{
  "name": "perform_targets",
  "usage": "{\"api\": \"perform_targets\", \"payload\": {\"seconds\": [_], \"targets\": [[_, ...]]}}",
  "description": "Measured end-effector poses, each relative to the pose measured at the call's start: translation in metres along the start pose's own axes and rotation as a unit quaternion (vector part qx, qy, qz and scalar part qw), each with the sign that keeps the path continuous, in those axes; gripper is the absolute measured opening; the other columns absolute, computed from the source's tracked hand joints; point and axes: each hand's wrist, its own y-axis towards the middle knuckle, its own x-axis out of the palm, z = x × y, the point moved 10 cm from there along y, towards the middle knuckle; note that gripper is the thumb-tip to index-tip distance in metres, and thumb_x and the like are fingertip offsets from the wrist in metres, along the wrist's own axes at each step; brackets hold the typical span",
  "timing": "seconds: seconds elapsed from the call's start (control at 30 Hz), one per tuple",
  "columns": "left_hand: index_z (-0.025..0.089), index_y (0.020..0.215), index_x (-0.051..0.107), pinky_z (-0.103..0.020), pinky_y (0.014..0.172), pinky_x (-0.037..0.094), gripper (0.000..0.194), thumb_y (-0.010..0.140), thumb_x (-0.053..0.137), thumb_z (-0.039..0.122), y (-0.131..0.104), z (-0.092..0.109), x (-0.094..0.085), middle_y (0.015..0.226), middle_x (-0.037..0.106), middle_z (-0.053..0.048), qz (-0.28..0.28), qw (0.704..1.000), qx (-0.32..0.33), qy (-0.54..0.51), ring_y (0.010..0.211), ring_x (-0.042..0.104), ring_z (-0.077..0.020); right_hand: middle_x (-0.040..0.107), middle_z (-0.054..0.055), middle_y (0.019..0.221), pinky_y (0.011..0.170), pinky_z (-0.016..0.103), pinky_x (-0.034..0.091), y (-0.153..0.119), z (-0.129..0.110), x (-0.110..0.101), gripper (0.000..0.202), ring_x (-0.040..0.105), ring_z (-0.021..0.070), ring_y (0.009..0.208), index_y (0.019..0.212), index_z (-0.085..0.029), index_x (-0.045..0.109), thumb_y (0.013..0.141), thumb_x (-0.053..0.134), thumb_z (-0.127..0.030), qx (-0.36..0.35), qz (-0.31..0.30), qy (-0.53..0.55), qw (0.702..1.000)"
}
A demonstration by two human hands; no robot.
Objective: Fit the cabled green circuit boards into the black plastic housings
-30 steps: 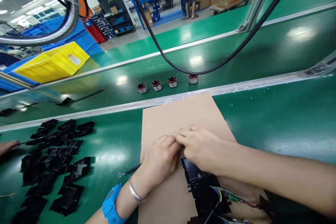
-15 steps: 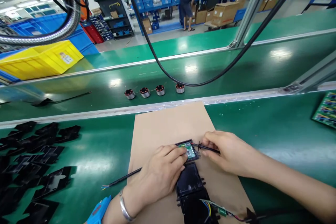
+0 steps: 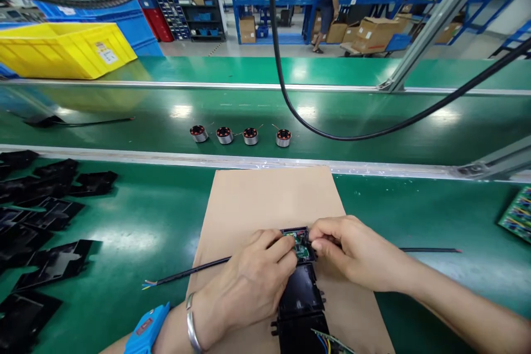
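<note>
Head-worn camera looks forward and down over both hands (image 3: 305, 260).

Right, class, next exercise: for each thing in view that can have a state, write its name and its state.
Left hand, laid over the circuit board's left side
Right hand, fingertips at the board's right edge
Green circuit board, lying in a black plastic housing, partly covered
Left-hand black cable, coloured wires exposed and splayed
Yellow bin, upright
Cardboard sheet, flat

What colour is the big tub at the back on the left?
Yellow tub, in the head view.
</note>
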Motion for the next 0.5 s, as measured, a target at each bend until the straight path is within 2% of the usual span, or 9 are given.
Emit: {"api": "perform_targets", "payload": {"seconds": [0.17, 0.33, 0.43, 0.5], "targets": [[0.015, 0.099, 0.057, -0.041, 0.09, 0.048, 0.015, 0.09, 0.045, 0.013, 0.001, 0.003, -0.002, 0.116, 0.058, -0.008, 0.0, 1.0, 0.01, 0.01, 0.103, 0.052, -0.0249, 0.054, 0.003, 0.08, 0.066, 0.027, 0.038, -0.004, -0.014, -0.001, 0.018, 0.047, 0.0156, 0.074, 0.085, -0.017, 0.052, 0.087, 0.038, -0.006, -0.12, 0.06, -0.079, 0.988], [0.013, 0.102, 0.057, -0.041, 0.09, 0.047, 0.018, 0.09, 0.044, 0.014, 0.0, 0.003, -0.001, 0.114, 0.059, -0.009, 0.005, 1.0, 0.013, 0.02, 0.103, 0.052, -0.0253, 0.052, 0.004, 0.078, 0.063, 0.03, 0.035, -0.013, -0.018, 0.008, 0.026, 0.042, 0.0174, 0.072, 0.079, -0.017, 0.052, 0.082, 0.035, 0.002, -0.185, 0.056, -0.237, 0.952], [0.014, 0.116, 0.054, -0.04, 0.088, 0.046, 0.027, 0.091, 0.043, 0.014, 0.0, 0.001, -0.002, 0.11, 0.059, -0.008, 0.01, 1.0, 0.004, 0.011, 0.1, 0.053, -0.0247, 0.054, 0.005, 0.081, 0.065, 0.03, 0.036, -0.015, -0.02, 0.012, 0.03, 0.044, 0.0177, 0.073, 0.08, -0.017, 0.054, 0.084, 0.032, 0.003, -0.211, 0.06, -0.281, 0.934], [0.015, 0.131, 0.044, -0.039, 0.085, 0.047, 0.04, 0.091, 0.042, 0.015, 0.001, 0.0, -0.005, 0.107, 0.059, -0.008, 0.012, 1.0, -0.005, 0.001, 0.095, 0.052, -0.0239, 0.055, 0.005, 0.082, 0.066, 0.03, 0.037, -0.013, -0.021, 0.015, 0.031, 0.045, 0.0178, 0.074, 0.081, -0.017, 0.055, 0.087, 0.031, 0.002, -0.217, 0.051, -0.291, 0.931]]}}
